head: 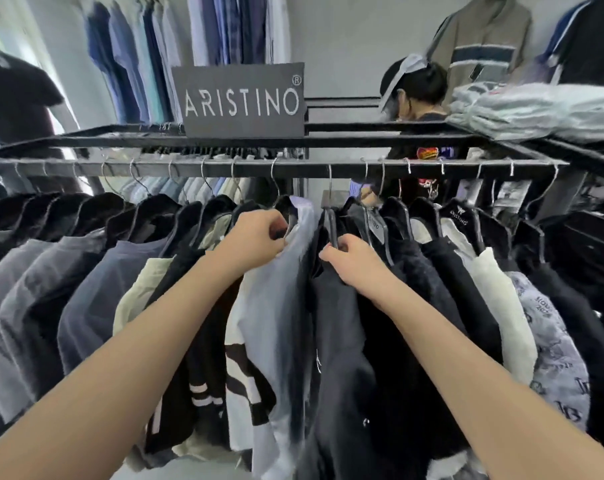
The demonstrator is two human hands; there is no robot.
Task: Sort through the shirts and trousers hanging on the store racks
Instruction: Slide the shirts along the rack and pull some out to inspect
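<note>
A black rail (293, 168) crosses the view, packed with shirts on black hangers. My left hand (255, 237) grips the collar of a pale blue shirt (279, 306) near the middle of the rail. Just to its right, my right hand (349, 258) is closed on the shoulder of a black shirt (342, 341) and its hanger. A narrow gap shows between these two shirts. Grey and navy shirts (51, 289) hang to the left, while black, cream and grey printed shirts (501, 306) hang to the right.
A dark ARISTINO sign (241, 98) stands on the rack's top frame. Folded grey garments (536, 109) lie on the upper right shelf. A person in a cap (411, 88) stands behind the rack, another person (13, 98) at far left. Blue shirts (137, 57) hang on the back wall.
</note>
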